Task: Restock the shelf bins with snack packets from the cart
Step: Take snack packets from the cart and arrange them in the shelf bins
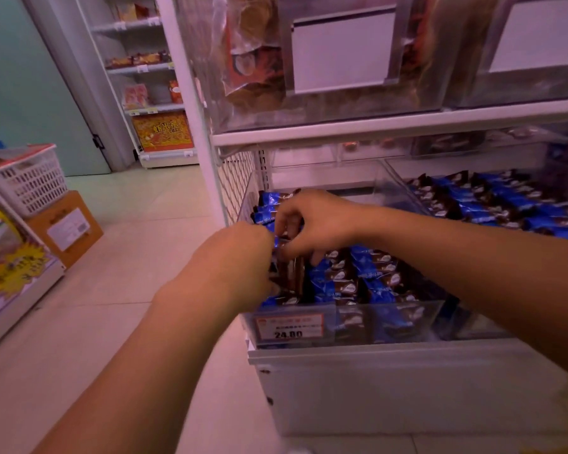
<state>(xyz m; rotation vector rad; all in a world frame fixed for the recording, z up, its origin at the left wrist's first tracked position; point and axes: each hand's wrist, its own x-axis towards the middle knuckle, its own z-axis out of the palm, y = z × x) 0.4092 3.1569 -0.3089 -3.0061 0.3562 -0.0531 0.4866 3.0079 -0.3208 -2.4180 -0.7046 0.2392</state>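
A clear plastic shelf bin (407,319) on the low shelf holds rows of blue and brown snack packets (368,276). My left hand (233,257) is at the bin's left side, fingers closed on a stack of the same packets standing upright. My right hand (315,224) reaches across from the right and pinches the top of those packets. More packets (266,204) lie at the bin's back left. A second bin (505,204) to the right is full of the same packets. The cart is not in view.
A price tag reading 24.80 (291,327) is on the bin's front. Above, a shelf (374,126) carries clear bins with bagged snacks. On the left stand a white basket (30,181), a cardboard box (66,227) and a low display. The tiled aisle floor (138,290) lies between.
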